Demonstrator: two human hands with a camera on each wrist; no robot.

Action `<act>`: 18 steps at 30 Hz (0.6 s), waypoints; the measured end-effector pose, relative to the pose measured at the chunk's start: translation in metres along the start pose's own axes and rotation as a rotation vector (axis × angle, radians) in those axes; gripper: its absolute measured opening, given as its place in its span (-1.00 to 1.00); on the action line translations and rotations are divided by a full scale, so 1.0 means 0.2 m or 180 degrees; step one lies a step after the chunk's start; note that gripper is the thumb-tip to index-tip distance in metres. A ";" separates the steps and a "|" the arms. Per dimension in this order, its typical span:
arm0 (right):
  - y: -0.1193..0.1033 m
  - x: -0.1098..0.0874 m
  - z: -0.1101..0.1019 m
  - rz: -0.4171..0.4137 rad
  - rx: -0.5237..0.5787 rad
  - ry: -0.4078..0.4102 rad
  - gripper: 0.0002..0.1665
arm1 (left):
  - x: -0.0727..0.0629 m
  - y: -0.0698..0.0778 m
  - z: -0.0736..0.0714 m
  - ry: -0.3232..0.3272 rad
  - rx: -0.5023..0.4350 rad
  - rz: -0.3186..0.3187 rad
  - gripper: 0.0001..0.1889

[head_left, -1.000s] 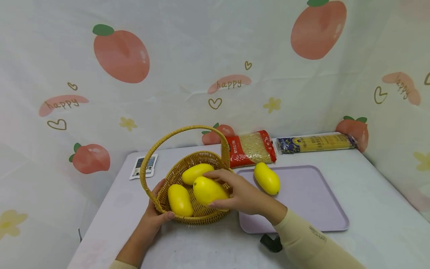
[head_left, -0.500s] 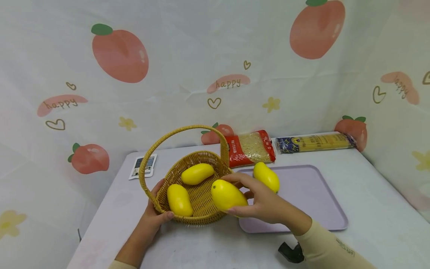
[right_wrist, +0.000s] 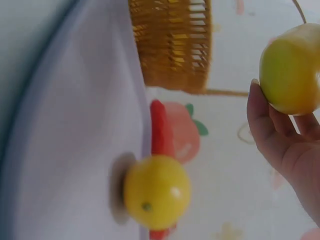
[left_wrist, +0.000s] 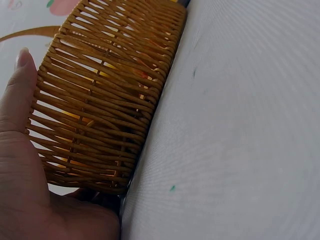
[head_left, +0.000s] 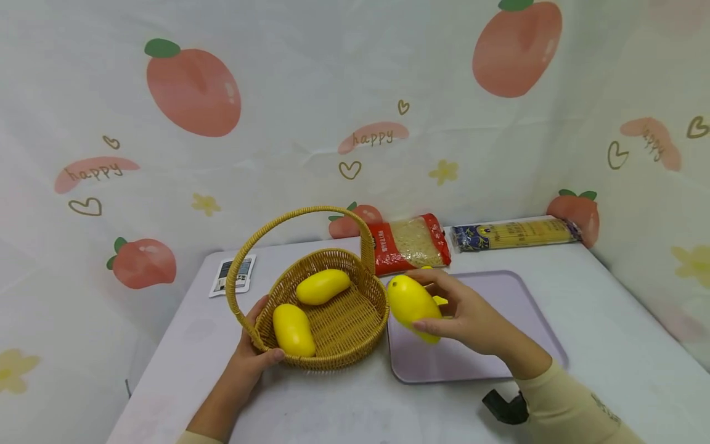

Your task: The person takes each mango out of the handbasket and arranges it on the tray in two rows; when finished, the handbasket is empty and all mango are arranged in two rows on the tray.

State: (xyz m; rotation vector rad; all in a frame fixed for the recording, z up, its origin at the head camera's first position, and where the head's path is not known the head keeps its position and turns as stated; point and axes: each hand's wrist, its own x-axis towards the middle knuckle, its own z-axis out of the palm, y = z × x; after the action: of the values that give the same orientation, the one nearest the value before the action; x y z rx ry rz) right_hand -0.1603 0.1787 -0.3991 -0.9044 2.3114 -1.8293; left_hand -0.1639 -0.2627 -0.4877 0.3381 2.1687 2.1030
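Note:
My right hand (head_left: pixel 471 317) holds a yellow mango (head_left: pixel 413 302) between thumb and fingers, over the left part of a lilac tray (head_left: pixel 493 364). In the right wrist view this mango (right_wrist: pixel 290 70) is up off the tray, and another mango (right_wrist: pixel 157 192) lies on the tray, mostly hidden by the hand in the head view. With its thumb over the rim, my left hand (head_left: pixel 252 351) grips the left side of a wicker basket (head_left: pixel 346 357). Inside the basket lie two more mangoes, one at the front left (head_left: pixel 293 330) and one at the back (head_left: pixel 323 287).
Behind the tray lie a red-and-clear bag of grains (head_left: pixel 413 242) and a packet of dry noodles (head_left: pixel 516 235). A small white-edged pouch (head_left: pixel 235 275) is at the back left. The basket's tall handle (head_left: pixel 299 213) arches above it. A black object (head_left: pixel 505 407) shows by the right sleeve.
My right hand has lifted the mango out of the basket and carried it rightward over the tray. The left hand keeps its grip on the basket.

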 end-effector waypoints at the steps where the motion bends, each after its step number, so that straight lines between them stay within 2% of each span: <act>1: -0.01 0.00 -0.02 0.0000 -0.0035 0.0051 -0.22 | 0.00 0.00 0.00 0.0003 -0.0002 -0.0006 0.14; 10: -0.06 -0.03 -0.16 0.0082 -0.0409 0.0472 -0.19 | 0.00 0.01 0.01 0.0012 0.0011 -0.0010 0.13; 18: -0.06 -0.05 -0.27 0.0080 -0.0460 0.0737 -0.23 | 0.00 0.02 0.01 0.0007 -0.0018 -0.0057 0.13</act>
State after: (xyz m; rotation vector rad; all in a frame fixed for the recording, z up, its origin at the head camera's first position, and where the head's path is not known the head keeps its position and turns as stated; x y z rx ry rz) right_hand -0.1684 0.2299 -0.3749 -0.7067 2.6081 -1.8669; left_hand -0.1637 -0.2607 -0.4847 0.3148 2.1585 2.1006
